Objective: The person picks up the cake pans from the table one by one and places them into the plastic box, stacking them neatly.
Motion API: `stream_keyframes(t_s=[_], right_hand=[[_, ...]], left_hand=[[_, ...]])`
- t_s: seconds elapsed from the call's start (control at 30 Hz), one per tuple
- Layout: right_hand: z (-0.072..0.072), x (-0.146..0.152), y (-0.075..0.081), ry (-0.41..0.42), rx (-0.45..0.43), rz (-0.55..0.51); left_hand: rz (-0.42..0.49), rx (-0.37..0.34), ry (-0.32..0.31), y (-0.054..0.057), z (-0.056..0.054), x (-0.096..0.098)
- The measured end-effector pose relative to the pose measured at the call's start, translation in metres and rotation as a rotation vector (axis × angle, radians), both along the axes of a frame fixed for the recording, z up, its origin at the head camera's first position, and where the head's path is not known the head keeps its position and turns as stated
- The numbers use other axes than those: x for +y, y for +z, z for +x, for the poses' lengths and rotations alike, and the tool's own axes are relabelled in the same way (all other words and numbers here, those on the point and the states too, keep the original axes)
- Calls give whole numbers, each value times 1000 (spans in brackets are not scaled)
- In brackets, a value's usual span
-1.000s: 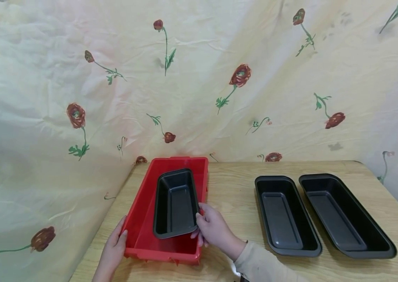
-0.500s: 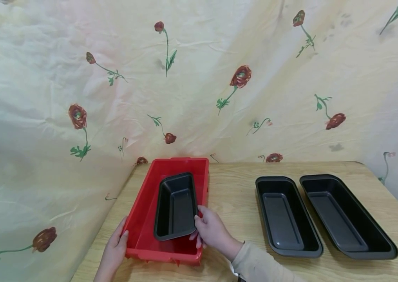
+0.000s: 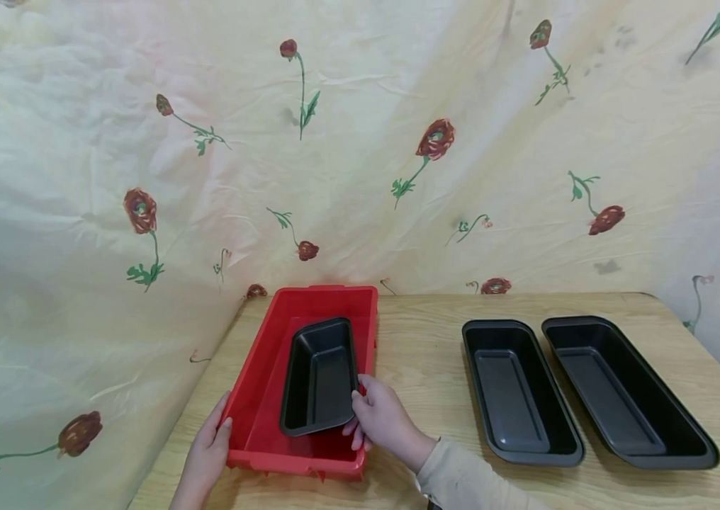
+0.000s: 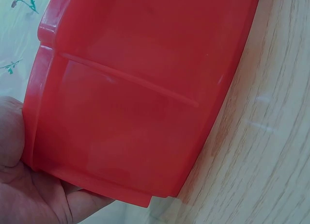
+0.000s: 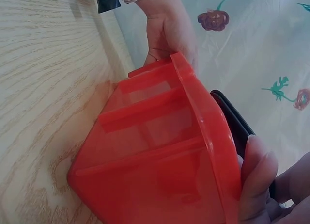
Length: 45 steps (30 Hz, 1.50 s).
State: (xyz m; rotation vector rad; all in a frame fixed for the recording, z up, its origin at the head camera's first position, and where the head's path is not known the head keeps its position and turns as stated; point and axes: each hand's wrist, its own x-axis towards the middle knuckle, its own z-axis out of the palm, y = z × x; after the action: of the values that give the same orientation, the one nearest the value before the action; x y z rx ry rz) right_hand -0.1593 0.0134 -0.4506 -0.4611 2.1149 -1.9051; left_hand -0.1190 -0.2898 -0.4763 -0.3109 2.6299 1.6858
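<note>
My left hand (image 3: 205, 446) grips the near left rim of a red plastic bin (image 3: 254, 425), thumb over the edge. In the left wrist view the same hand (image 4: 36, 190) lies at a corner of the bin. A small black loaf pan (image 3: 322, 379) is tilted within the bin's outline, its lower end raised. My right hand (image 3: 385, 418) pinches the pan's right rim near its lower corner, close over the bin's right wall. In the right wrist view the pan's dark edge (image 5: 235, 120) shows above the red rim, beside my right fingers (image 5: 259, 178).
Two larger black loaf pans stand side by side at the right of the wooden table (image 3: 424, 340): a nearer one (image 3: 513, 404) and a longer one (image 3: 609, 397). A flowered cloth (image 3: 360, 142) hangs behind the table and along its left side.
The small loaf pan has sunk slightly lower and deeper into the red bin, with my right hand moving a little down alongside it. My left hand keeps its hold on the rim.
</note>
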Motion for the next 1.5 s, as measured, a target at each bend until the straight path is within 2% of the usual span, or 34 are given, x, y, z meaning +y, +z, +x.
stream_keyframes(t_s=[0.33, 0.7, 1.07, 1.23, 1.5], right_hand=[[-3, 1, 1, -13, -15, 62], [-2, -1, 2, -26, 63, 121], [-2, -1, 5, -43, -20, 178], [0, -4, 7, -54, 12, 230], [2, -10, 9, -74, 126, 346]], left_hand=[[-1, -7, 5, -1, -1, 0], [-8, -11, 12, -2, -1, 0], [-1, -21, 16, -4, -2, 1], [11, -36, 22, -4, -1, 0], [3, -22, 15, -4, 0, 0]])
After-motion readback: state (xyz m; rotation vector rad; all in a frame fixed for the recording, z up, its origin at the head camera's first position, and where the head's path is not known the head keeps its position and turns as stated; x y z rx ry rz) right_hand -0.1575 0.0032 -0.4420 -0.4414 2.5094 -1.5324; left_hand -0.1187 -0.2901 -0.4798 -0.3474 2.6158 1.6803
